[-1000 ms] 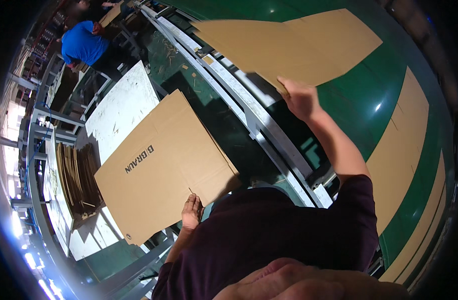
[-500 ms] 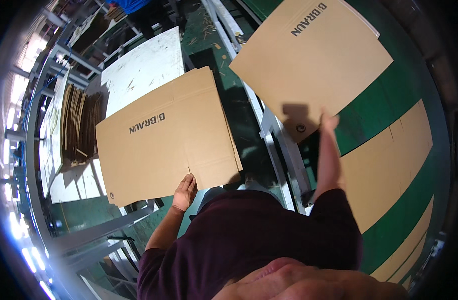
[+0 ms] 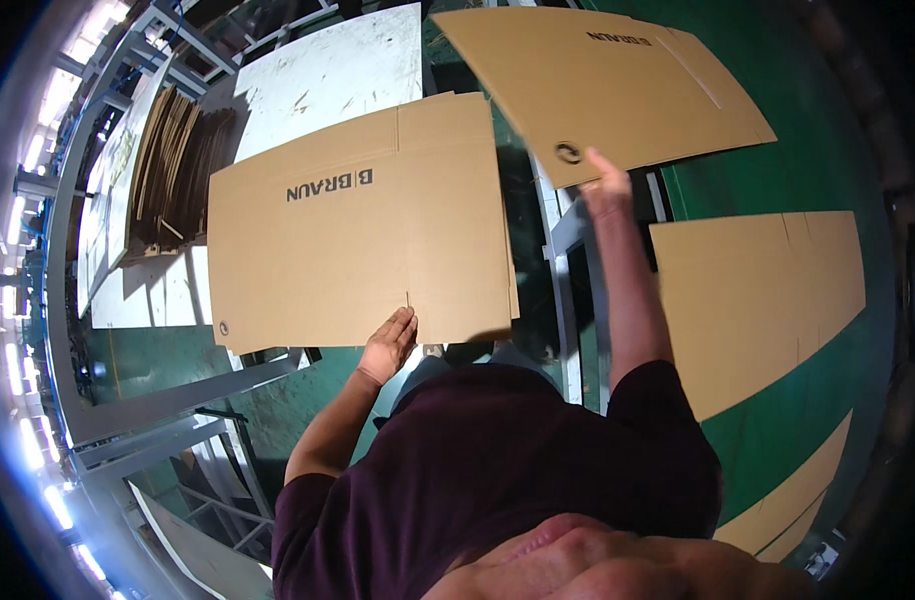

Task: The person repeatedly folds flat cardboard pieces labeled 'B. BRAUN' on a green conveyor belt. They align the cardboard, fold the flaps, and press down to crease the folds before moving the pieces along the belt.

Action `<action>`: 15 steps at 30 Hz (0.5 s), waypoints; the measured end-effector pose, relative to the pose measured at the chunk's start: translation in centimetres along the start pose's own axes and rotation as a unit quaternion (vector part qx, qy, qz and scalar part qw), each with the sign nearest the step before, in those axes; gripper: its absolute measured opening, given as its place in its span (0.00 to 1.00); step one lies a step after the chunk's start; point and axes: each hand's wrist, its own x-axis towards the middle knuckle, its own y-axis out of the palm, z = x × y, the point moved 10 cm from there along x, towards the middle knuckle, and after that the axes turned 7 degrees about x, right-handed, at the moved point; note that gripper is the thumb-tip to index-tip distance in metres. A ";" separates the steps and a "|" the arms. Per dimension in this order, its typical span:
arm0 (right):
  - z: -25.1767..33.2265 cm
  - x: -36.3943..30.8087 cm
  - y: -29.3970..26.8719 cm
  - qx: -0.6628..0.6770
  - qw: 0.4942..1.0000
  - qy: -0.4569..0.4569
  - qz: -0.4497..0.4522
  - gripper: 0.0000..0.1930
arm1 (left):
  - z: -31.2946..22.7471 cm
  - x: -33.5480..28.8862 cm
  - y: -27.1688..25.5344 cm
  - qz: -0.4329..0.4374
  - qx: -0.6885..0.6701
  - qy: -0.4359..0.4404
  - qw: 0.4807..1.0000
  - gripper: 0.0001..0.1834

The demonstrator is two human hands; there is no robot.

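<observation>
Right hand (image 3: 607,188) pinching near edge of right cardboard sheet (image 3: 617,95), sheet slanting over green surface (image 3: 737,180). Left hand (image 3: 390,345) resting, fingers together, on near edge of left cardboard sheets (image 3: 327,250); cannot tell whether grip is pinching. Cardboard probably handling light, stiff, flexing at creases; opposite edges probably giving steadier hold.

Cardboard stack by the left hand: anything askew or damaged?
Slightly askew: at the stack's right edge, a lower sheet pokes out past the top one, so edges aren't flush. No clear damage shows.
</observation>
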 end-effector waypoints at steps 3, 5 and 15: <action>-10.4 -12.5 6.6 -0.091 0.985 0.124 0.072 0.16 | 0.3 0.4 0.2 0.000 -0.009 0.020 1.000 0.26; -18.2 -23.4 10.0 -0.091 0.905 0.251 0.330 0.23 | 0.4 0.4 -0.1 -0.005 -0.024 0.027 0.999 0.27; -24.1 -25.7 -3.6 -0.084 0.963 0.253 -0.027 0.21 | 1.0 -1.7 3.5 0.024 -0.043 -0.022 0.999 0.23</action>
